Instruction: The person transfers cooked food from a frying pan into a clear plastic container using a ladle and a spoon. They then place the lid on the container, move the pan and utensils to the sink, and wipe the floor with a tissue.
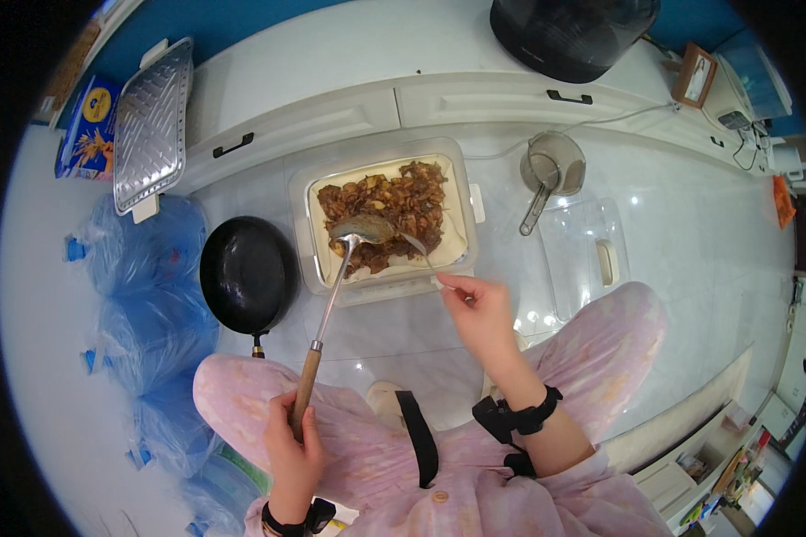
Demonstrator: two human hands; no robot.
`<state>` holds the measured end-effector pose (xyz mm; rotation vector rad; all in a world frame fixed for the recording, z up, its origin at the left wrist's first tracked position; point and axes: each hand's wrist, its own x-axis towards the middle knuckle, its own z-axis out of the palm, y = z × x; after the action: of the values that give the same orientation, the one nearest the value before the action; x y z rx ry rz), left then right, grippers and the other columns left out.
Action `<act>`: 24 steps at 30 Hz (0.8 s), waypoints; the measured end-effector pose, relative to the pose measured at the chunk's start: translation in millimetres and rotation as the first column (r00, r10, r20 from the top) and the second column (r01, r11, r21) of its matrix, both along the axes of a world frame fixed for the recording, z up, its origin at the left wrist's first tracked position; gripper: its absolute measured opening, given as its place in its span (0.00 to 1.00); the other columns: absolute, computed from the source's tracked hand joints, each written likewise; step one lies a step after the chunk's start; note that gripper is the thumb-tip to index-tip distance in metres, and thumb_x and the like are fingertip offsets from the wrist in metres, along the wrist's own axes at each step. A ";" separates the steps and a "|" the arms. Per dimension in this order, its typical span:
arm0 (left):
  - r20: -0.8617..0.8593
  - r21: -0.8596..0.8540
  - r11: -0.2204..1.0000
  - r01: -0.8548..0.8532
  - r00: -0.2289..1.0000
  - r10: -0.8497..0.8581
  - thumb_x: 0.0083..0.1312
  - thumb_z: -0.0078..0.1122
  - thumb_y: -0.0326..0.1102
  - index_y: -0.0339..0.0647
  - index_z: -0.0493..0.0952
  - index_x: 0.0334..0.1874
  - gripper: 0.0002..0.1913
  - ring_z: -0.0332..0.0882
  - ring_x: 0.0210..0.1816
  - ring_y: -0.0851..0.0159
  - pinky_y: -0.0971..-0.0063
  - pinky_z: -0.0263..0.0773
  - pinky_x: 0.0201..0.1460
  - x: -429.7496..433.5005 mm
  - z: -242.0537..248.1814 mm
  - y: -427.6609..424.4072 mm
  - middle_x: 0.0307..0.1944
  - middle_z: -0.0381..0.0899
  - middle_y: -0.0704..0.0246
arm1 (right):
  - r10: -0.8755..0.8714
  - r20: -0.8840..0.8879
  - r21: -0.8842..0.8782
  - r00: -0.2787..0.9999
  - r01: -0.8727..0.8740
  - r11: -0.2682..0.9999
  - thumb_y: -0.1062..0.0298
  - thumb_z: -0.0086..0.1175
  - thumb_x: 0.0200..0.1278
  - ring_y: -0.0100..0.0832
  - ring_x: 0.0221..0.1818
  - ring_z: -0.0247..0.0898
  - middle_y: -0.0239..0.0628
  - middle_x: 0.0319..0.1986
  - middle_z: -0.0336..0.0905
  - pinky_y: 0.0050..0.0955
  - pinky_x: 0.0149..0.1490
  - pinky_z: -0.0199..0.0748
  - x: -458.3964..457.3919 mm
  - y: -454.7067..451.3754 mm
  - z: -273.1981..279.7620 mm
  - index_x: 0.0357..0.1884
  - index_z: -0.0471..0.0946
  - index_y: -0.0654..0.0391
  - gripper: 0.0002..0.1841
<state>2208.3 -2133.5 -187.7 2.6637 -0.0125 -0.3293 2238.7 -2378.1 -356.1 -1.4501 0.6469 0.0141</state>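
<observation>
My left hand [294,450] grips the wooden handle of a long metal ladle [331,295]. Its brown-stained bowl rests over chunky dark brown cooked food [383,201]. In my right hand [480,315] is the end of a small metal spoon [418,248], whose head touches the food just right of the ladle. The food lies on a pale cream layer, likely dough, lining a rectangular tray [317,252]. That tray sits inside a larger translucent plastic box [300,188] on the tiled floor.
A black frying pan [247,275] lies left of the box; a clear measuring jug [564,164] and plastic lid [581,262] are to its right. Water jugs [154,302] line the left side. White drawers [309,124] stand ahead, with a ridged metal tray [153,127] at their left.
</observation>
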 end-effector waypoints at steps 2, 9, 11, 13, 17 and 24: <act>0.005 0.001 1.000 0.016 1.000 -0.016 0.69 0.56 0.24 0.31 0.72 0.50 0.10 0.78 0.31 0.58 0.70 0.72 0.36 2.9 -0.4 0.1 0.33 0.78 0.56 | 0.000 -0.008 -0.017 1.000 0.000 1.000 0.76 0.60 0.63 0.16 0.26 0.64 0.28 0.22 0.76 0.20 0.32 0.65 -1.9 1.6 2.6 0.48 0.86 0.61 0.12; 0.032 -0.001 0.999 0.050 0.998 -0.050 0.68 0.56 0.24 0.30 0.72 0.50 0.11 0.79 0.33 0.55 0.68 0.73 0.37 3.4 -2.2 3.6 0.34 0.79 0.54 | 0.012 -0.004 -0.073 1.000 -0.012 0.997 0.75 0.60 0.63 0.17 0.24 0.63 0.28 0.20 0.75 0.21 0.31 0.65 7.1 7.1 -0.9 0.47 0.86 0.62 0.11; 0.039 0.003 0.998 0.065 0.997 -0.065 0.67 0.57 0.24 0.30 0.73 0.50 0.11 0.80 0.33 0.54 0.68 0.73 0.38 3.3 -3.0 5.4 0.34 0.79 0.54 | 0.008 -0.009 -0.074 1.000 -0.009 0.997 0.75 0.60 0.63 0.18 0.24 0.64 0.30 0.20 0.75 0.22 0.31 0.65 9.0 7.1 -2.2 0.47 0.86 0.62 0.11; 0.047 0.012 0.996 0.084 0.995 -0.085 0.67 0.57 0.24 0.30 0.73 0.50 0.11 0.80 0.34 0.53 0.68 0.74 0.38 2.9 -3.8 7.4 0.34 0.79 0.53 | -0.003 -0.011 -0.059 1.000 0.002 0.998 0.75 0.60 0.62 0.18 0.24 0.64 0.31 0.20 0.75 0.23 0.31 0.66 11.1 6.8 -3.8 0.46 0.86 0.62 0.11; 0.046 0.020 0.994 0.110 0.993 -0.111 0.67 0.58 0.24 0.30 0.73 0.51 0.12 0.81 0.34 0.52 0.67 0.74 0.38 0.0 -4.5 10.6 0.35 0.80 0.52 | 0.039 0.014 -0.147 0.999 -0.037 0.988 0.76 0.58 0.60 0.31 0.23 0.74 0.46 0.22 0.80 0.29 0.33 0.72 16.2 6.2 -9.2 0.45 0.85 0.65 0.12; 0.068 0.034 0.986 0.161 0.984 -0.163 0.66 0.59 0.24 0.30 0.73 0.52 0.14 0.82 0.33 0.48 0.65 0.75 0.36 -2.7 -8.2 15.7 0.35 0.81 0.50 | 0.072 -0.004 -0.173 0.997 -0.071 0.982 0.74 0.60 0.60 0.26 0.24 0.71 0.41 0.21 0.79 0.27 0.33 0.71 25.2 2.8 -20.3 0.45 0.85 0.64 0.12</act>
<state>2205.6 -2117.8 -195.9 2.7078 -0.2489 -0.2890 2263.9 -2375.2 -376.4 -1.6410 0.6056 0.0126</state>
